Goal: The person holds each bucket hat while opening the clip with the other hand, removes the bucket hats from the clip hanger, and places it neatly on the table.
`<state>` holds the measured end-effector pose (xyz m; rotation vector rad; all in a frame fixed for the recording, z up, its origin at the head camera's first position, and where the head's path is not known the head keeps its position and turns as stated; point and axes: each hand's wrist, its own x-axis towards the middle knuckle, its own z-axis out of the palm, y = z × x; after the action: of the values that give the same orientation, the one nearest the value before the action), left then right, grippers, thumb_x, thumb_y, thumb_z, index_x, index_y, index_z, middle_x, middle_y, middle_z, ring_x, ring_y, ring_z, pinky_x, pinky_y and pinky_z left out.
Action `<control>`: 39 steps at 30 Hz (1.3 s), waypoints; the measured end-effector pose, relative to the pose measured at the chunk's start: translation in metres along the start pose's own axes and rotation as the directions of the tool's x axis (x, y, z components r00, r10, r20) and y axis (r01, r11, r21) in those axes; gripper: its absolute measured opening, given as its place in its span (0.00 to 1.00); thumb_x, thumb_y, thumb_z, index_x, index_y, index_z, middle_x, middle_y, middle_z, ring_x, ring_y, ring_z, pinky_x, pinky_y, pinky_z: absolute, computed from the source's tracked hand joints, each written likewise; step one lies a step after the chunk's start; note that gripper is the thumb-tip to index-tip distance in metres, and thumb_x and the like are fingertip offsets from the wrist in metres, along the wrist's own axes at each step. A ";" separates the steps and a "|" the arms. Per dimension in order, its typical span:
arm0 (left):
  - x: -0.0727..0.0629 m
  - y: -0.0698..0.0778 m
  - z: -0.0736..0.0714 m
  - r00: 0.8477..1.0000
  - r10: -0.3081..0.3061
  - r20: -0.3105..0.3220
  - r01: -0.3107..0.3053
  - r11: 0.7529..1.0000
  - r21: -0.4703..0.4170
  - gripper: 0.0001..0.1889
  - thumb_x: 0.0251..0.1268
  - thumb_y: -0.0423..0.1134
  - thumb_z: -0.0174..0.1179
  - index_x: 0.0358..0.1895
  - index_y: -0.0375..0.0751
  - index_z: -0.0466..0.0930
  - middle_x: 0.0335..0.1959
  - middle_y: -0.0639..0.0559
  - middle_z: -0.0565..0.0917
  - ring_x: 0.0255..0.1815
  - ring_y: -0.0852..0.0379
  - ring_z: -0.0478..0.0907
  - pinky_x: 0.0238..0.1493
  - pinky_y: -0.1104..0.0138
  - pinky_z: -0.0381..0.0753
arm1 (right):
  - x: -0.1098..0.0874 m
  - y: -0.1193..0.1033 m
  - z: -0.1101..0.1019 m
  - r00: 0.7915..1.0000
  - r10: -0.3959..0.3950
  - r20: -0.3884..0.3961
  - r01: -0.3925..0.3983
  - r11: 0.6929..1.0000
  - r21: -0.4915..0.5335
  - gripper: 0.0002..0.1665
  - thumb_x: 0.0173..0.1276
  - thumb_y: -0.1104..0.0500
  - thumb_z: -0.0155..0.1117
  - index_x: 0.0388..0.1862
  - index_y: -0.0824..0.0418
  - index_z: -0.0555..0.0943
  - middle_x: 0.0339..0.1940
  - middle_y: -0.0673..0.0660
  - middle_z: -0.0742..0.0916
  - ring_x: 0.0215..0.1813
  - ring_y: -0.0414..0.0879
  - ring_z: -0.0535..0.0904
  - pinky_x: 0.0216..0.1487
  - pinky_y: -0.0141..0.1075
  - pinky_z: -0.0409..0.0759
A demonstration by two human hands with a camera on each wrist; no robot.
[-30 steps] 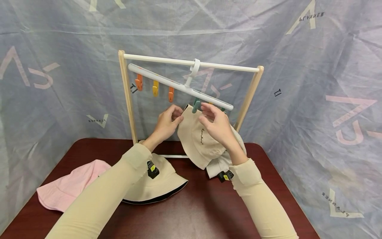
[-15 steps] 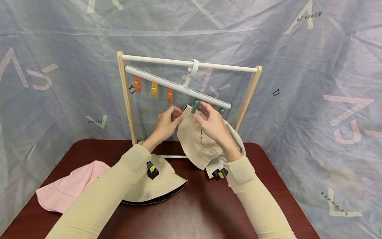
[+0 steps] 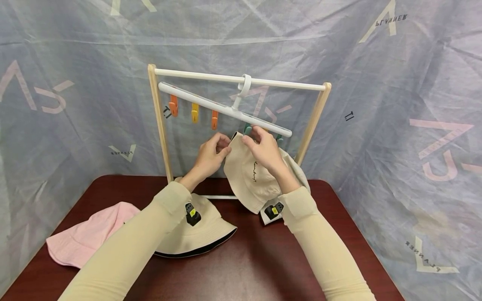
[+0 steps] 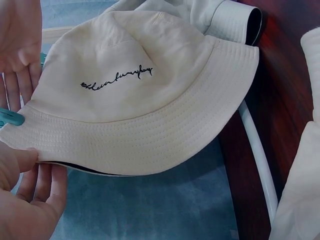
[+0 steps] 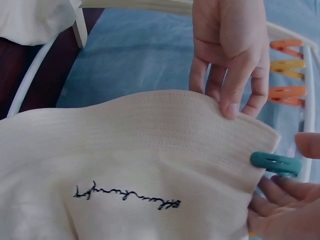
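A cream bucket hat [image 3: 244,175] with dark script hangs by its brim from a green clothespin [image 5: 275,163] on a white clip hanger [image 3: 222,108]. My left hand [image 3: 209,155] pinches the brim edge between thumb and fingers, just left of the clothespin, as the left wrist view [image 4: 35,185] shows. My right hand [image 3: 265,149] is around the clothespin. In the right wrist view its thumb [image 5: 307,145] stands apart from the clothespin, with the fingers [image 5: 280,197] below and behind it.
The hanger tilts down to the right on a wooden-sided rack [image 3: 315,125]. Orange [image 3: 173,105] and yellow clothespins [image 3: 194,113] hang at left. Behind the hat hangs a whitish hat [image 4: 227,22]. Another cream hat [image 3: 203,225] and a pink hat [image 3: 90,234] lie on the dark red table [image 3: 263,267].
My right hand has moved left along the brim, from beside the green clothespin to around it. My left hand has stayed at the brim edge.
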<state>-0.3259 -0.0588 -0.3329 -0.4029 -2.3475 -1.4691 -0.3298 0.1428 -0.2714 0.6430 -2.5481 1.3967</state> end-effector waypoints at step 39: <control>-0.003 0.006 0.003 1.000 -0.007 -0.003 0.007 0.999 -0.032 0.09 0.82 0.37 0.60 0.58 0.42 0.79 0.51 0.45 0.84 0.51 0.49 0.83 0.54 0.56 0.83 | 0.015 0.013 0.017 0.986 0.158 -0.049 -0.100 0.808 0.581 0.28 0.86 0.49 0.57 0.72 0.68 0.77 0.65 0.65 0.86 0.73 0.49 0.77 0.79 0.39 0.66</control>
<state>-0.3214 -0.0532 -0.3302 -0.4006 -2.3281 -1.5114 -0.3477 0.1308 -0.2851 0.4628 -2.1052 2.2243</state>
